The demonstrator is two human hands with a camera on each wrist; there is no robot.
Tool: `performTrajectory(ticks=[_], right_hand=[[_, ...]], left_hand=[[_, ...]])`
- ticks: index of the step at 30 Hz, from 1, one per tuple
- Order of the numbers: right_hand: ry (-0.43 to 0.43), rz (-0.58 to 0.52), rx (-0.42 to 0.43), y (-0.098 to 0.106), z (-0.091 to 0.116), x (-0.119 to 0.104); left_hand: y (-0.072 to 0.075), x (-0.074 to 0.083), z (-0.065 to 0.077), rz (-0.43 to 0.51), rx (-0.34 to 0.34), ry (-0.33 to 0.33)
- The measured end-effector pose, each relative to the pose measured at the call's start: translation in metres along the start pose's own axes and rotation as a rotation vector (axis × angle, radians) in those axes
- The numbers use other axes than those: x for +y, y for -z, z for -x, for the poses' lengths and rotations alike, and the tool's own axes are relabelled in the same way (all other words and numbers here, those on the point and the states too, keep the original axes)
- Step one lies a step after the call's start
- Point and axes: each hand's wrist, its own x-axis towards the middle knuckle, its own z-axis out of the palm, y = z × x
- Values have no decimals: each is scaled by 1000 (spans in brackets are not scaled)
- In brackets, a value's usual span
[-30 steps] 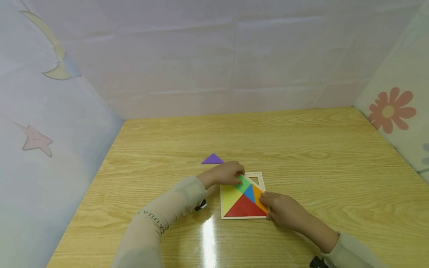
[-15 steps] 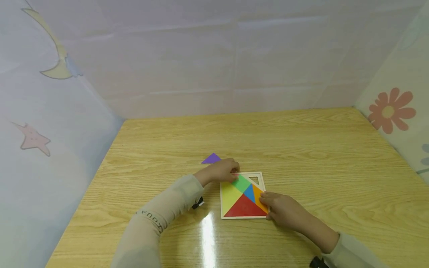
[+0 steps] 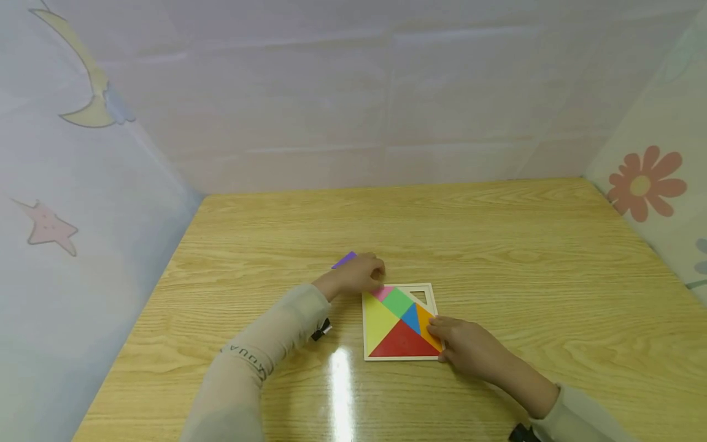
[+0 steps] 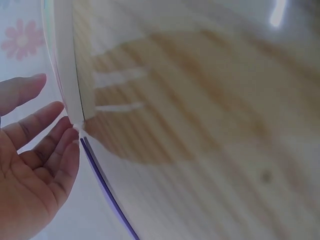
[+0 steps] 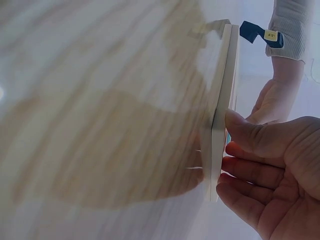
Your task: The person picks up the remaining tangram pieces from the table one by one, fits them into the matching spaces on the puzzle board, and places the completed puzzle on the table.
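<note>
A square wooden tangram board (image 3: 413,286) lies on the table. It bears a yellow (image 3: 378,322), red (image 3: 404,342), pink (image 3: 383,293), green (image 3: 398,303), blue (image 3: 411,318) and orange piece (image 3: 424,324). Its upper right part shows pale wood with a small triangular hole. My left hand (image 3: 361,274) hovers by the board's upper left corner, fingers loosely bent around nothing. That hand partly hides a purple triangle (image 3: 345,260), seen edge-on in the left wrist view. At the lower right edge my right hand (image 3: 468,347) holds the board, fingers over the orange piece.
The wood-grain table (image 3: 265,245) extends on all sides of the board. Printed cloth walls (image 3: 353,110) stand at its back, left and right. A black clip (image 3: 320,330) hangs at the left cuff, and another (image 3: 523,433) sits at the right cuff.
My left hand has moved left and a little away from me, off the green and pink pieces, and covers more of the purple triangle. The right hand and the board have stayed put.
</note>
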Motion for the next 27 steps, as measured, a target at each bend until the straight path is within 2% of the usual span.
performTrajectory(ticks=[10, 19, 27], right_hand=[[-4, 2, 2, 0, 0, 0], [-9, 15, 11, 0, -1, 0], [3, 11, 19, -1, -2, -1]], left_hand=[[4, -10, 2, -73, 60, 63], [7, -20, 5, -41, 69, 115], [8, -30, 6, -78, 115, 151]])
